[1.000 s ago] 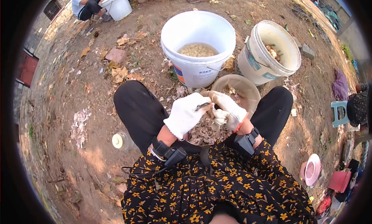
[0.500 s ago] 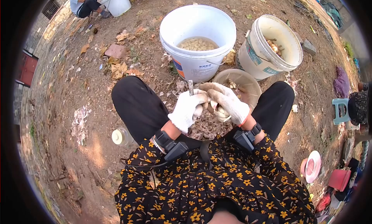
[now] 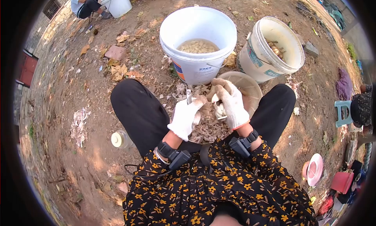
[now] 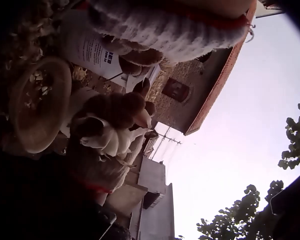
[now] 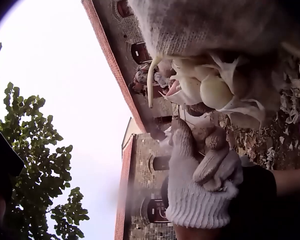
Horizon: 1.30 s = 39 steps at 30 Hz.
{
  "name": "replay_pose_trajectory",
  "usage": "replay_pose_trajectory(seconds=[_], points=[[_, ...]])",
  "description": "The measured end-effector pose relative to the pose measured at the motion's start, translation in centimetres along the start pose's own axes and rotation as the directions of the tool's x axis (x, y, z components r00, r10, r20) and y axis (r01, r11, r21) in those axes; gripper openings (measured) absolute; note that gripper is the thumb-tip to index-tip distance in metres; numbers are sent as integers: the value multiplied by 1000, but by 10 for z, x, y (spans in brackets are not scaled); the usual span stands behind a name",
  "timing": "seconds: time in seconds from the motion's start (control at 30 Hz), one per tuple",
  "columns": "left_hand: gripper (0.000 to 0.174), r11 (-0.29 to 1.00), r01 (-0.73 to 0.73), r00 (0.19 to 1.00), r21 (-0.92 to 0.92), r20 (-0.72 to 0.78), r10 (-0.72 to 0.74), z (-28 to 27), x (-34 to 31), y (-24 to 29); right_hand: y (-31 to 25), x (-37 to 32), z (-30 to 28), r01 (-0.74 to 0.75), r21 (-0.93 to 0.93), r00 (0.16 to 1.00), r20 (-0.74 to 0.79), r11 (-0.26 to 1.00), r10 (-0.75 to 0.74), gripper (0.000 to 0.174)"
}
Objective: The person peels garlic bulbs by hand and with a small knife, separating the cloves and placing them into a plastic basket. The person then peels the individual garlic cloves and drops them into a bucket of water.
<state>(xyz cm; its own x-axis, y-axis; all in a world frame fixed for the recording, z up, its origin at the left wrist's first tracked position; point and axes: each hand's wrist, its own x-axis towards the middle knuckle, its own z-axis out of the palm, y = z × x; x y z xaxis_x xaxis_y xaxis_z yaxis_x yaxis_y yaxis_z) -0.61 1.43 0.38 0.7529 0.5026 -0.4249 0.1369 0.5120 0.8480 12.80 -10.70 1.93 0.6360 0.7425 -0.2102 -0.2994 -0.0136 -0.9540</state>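
Observation:
My gloved left hand (image 3: 183,115) has its fingers curled round a small knife (image 3: 188,96), whose short metal blade points up and away from me. In my gloved right hand (image 3: 234,106) I hold a partly peeled garlic bulb (image 3: 220,110). Smooth pale cloves and torn papery skin show on the garlic bulb (image 5: 215,92) in the right wrist view. A small gap separates the two hands in the head view. Below them lies a heap of garlic skins (image 3: 209,131) between my knees. The knife's handle is hidden inside the left glove.
Beyond the hands stands a white bucket (image 3: 199,73) of peeled cloves in liquid. Right of it leans a second bucket (image 3: 249,55) with garlic pieces. A shallow beige basin (image 3: 254,91) sits by my right knee, a lidded jar (image 3: 117,140) by my left. Another person (image 3: 84,5) sits far left.
The hands were together at the garlic bulb and have now drawn apart. The knife has turned from lying sideways to pointing upward. The right hand keeps holding the bulb.

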Motion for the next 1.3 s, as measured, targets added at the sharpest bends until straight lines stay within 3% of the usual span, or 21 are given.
replay_pose_trajectory(seconds=[0.1, 0.17, 0.27, 0.33, 0.53, 0.63, 0.67, 0.73, 0.77, 0.87, 0.9, 1.0, 1.03, 1.13, 1.17, 1.27, 1.3], points=[[21, 999, 24, 999, 46, 24, -25, 7, -7, 2, 6, 2, 5, 82, 8, 994, -77, 997, -81, 29], [20, 999, 38, 998, 22, 54, -39, 10, -6, 5, 9, 1, 16, 224, -3, 969, -107, 975, -223, 28], [10, 994, 87, 993, -72, 92, -80, 12, -3, 9, 15, 2, 17, 209, 59, 974, -99, 976, -203, 27], [9, 976, 116, 988, -182, 121, -95, 8, 0, 5, 10, 0, 19, 237, -13, 967, -95, 971, -238, 27], [13, 988, -155, 988, 5, 9, 155, 4, 5, -8, 15, -2, 13, 184, -64, 981, -57, 981, -187, 25], [13, 975, -219, 975, -31, 22, 219, 9, 7, -10, 19, -1, 10, 134, -80, 990, -40, 988, -138, 26], [13, 978, -149, 986, -146, 56, 159, 7, 8, -10, 21, 0, 9, 126, -94, 991, -34, 988, -130, 26], [12, 934, 6, 988, -358, 149, 50, 1, 12, -9, 37, 9, 5, 17, 103, 1000, -7, 995, -16, 27], [11, 843, 139, 972, -519, 233, -17, 1, 17, -12, 45, 12, 2, -39, 198, 999, 13, 980, 37, 27], [11, 967, 57, 985, -250, 169, -14, 4, 4, 3, 53, 17, -2, 0, 261, 999, 46, 965, -13, 29], [11, 985, -161, 981, 65, 118, 152, 10, 4, 3, 58, 17, 1, -32, 306, 999, 13, 951, 30, 30], [14, 841, -413, 908, 350, 80, 412, 6, 11, -9, 58, 13, -7, -266, 509, 963, 109, 819, 245, 31], [19, 897, -115, 991, 426, -9, 132, 2, 1, 3, 50, 9, -3, -288, 569, 950, 71, 770, 303, 31], [21, 465, -269, 883, 844, 24, 468, -11, 7, -5, 36, 8, -3, -308, 664, 942, 110, 681, 318, 32], [24, 316, -163, 886, 935, -2, 463, -10, 4, -1, 26, 1, 1, -305, 666, 938, 85, 681, 337, 34], [24, 404, -252, 824, 879, -24, 566, -3, 3, 4, 42, 5, -15, -309, 596, 951, 188, 741, 245, 35], [29, 484, -395, 789, 781, 17, 615, 0, 4, 6, 41, 7, -15, -323, 523, 946, 196, 789, 258, 35]])
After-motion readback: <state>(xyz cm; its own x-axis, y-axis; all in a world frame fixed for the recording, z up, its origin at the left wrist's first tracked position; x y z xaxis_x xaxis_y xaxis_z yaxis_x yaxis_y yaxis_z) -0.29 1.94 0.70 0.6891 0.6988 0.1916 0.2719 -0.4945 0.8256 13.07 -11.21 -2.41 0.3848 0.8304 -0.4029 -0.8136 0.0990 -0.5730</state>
